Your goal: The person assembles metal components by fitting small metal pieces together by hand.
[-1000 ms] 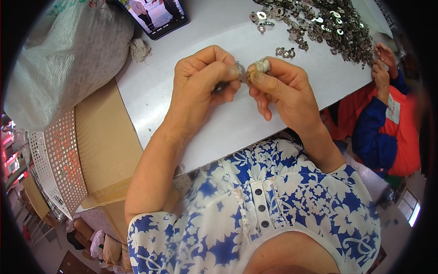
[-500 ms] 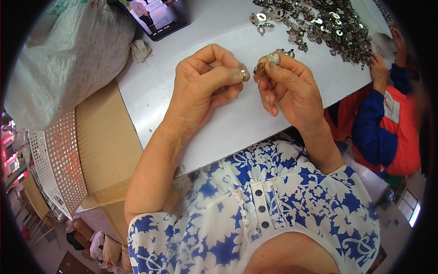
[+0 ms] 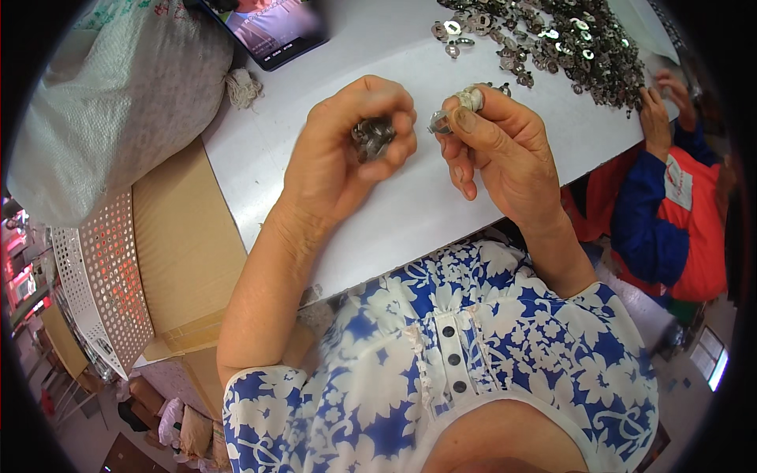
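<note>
My left hand (image 3: 351, 142) is curled around a clutch of small dark metal pieces (image 3: 373, 138), which show in the palm between thumb and fingers. Just to its right, my right hand (image 3: 505, 142) pinches a small shiny metal disc (image 3: 439, 121) between thumb and forefinger. A whitish wrap (image 3: 471, 98) goes round the right forefinger. The two hands are apart, both above the white table (image 3: 315, 260). Some more metal bits peek out behind the right fingers. A large heap of small round metal pieces (image 3: 587, 55) lies at the far right.
A lit phone (image 3: 276, 35) stands at the far edge. On the left are a full white woven sack (image 3: 126, 110), a small bundle of string (image 3: 243, 88), a cardboard box (image 3: 181, 236) and a perforated white basket (image 3: 114, 276). At the right a co-worker's hand (image 3: 656, 122) touches the heap's edge.
My left thumb and fingers have drawn back from the right hand, and the pieces in the left palm now show. The disc in my right fingers has turned. The phone picture differs.
</note>
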### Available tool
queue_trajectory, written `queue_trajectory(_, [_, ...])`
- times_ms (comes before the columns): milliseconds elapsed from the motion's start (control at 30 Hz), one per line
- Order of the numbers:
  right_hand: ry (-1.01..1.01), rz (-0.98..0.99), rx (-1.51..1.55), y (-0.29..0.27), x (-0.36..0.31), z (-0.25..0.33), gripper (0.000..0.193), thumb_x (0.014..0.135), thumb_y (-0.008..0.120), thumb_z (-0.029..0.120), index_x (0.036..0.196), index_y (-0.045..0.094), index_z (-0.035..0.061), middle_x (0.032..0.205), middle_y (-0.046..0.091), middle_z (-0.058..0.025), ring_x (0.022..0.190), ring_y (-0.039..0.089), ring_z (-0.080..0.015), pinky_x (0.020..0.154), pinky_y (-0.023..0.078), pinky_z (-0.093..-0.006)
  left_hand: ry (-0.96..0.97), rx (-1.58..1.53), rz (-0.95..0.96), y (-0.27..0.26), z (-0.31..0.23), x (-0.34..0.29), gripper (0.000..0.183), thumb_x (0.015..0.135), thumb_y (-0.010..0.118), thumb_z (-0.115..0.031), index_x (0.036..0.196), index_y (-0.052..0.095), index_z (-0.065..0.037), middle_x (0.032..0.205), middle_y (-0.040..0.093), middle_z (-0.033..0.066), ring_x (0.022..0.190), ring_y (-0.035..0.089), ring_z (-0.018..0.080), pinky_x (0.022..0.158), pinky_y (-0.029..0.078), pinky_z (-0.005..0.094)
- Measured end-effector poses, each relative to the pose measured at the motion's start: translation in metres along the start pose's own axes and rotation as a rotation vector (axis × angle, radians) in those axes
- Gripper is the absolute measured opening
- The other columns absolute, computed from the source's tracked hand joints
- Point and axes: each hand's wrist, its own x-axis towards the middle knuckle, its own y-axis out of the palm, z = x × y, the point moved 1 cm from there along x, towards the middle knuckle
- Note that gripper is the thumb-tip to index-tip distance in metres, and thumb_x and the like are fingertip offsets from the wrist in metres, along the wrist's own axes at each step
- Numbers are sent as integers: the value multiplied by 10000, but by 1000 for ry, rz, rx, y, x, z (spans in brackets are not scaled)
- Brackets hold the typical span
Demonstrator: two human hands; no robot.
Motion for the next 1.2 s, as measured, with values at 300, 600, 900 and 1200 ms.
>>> queue_trajectory(300, [-109, -116, -386, 11, -2, 3, 101, 947, 698, 82, 936, 635, 5, 748, 609, 28, 587, 509, 3, 493, 386, -160, 32, 484, -99, 10, 2, -7, 72, 892, 651, -112, 917, 632, -47, 735, 630, 42, 559, 547, 75, 424, 287, 181])
queue_trajectory(600, [-423, -430, -1506, -34, 1, 16, 114, 861, 734, 15, 898, 629, -9, 812, 662, -96, 597, 617, -145, 513, 451, -243, -1, 272, -95, 4, 2, -7, 82, 897, 659, -95, 855, 605, -49, 820, 689, 106, 600, 589, 82, 430, 328, 179])
queue_trajectory(900, [-297, -312, -779, -31, 4, -1, 39, 907, 674, -1, 908, 638, -15, 761, 631, -12, 632, 565, -34, 533, 434, -198, 53, 297, -115, 5, 0, -3, 218, 932, 627, -78, 1129, 656, 11, 860, 649, 75, 634, 576, 60, 409, 317, 146])
queue_trajectory(1200, [-277, -216, -982, -45, 1, 15, 90, 856, 701, -27, 930, 653, -8, 792, 627, -18, 623, 576, -47, 542, 440, -200, 46, 198, -98, 3, -1, -2, 97, 920, 647, -63, 1007, 645, -19, 910, 720, 116, 628, 610, 79, 426, 352, 170])
